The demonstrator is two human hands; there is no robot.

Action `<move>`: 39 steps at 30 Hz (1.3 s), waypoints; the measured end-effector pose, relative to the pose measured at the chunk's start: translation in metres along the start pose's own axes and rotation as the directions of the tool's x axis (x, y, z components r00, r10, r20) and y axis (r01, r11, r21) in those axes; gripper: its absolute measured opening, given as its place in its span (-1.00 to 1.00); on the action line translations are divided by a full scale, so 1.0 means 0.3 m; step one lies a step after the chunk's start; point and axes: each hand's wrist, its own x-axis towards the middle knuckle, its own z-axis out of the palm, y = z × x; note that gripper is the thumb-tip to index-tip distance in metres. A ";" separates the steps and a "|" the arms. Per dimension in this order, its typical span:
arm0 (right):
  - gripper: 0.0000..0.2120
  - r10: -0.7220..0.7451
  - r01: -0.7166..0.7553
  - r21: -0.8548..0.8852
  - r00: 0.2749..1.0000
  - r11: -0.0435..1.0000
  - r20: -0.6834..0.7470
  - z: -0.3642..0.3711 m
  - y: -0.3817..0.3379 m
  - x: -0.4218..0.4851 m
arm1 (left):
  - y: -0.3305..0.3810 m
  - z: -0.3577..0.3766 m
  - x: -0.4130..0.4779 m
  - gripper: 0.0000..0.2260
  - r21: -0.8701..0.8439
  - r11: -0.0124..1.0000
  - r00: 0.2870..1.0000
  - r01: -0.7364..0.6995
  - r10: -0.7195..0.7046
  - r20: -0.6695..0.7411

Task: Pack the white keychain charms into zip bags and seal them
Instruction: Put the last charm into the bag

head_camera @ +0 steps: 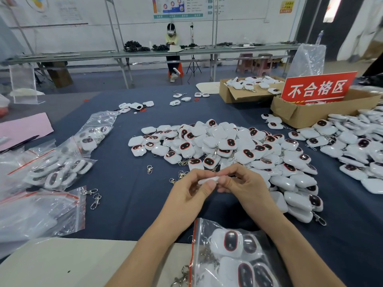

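Nearest the person, a zip bag [202, 226] is lying at the table edge with several charms already inside. I cannot tell whether its red strip is pressed closed. Just beyond it, the left hand [186, 191] and the right hand [244, 183] are meeting over the dark cloth [128, 183], and both are pinching one white charm [207, 180] between curled fingertips, one at each end.

The charm is looking like a small, light, hard shell with a glossy skin, so it is probably slippery. It is best pinched across its flat faces, with the metal clasp kept from snagging on the thin, floppy bag mouth.

Behind the hands, a big pile of charms [238, 146] is waiting, with loose clasps [149, 169] beside it. Filled bags [62, 170] are lying to the left. Farther off, a cardboard box [294, 114] is carrying a red sign [319, 88].
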 end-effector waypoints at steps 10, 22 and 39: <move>-0.92 0.008 -0.010 0.057 0.999 0.998 0.034 0.006 0.022 0.001 | -0.011 0.005 0.009 -0.79 -0.175 0.984 1.000 0.012 -0.012 0.000; -0.85 0.047 -0.048 -0.034 0.999 0.998 -0.019 0.007 0.032 0.011 | -0.004 0.001 0.004 -0.86 -0.109 0.993 0.999 0.037 -0.041 -0.033; -0.71 0.121 -0.136 -0.108 0.983 0.985 -0.138 0.012 0.016 0.008 | -0.015 0.013 0.020 -0.63 0.024 0.991 0.977 0.130 -0.124 -0.175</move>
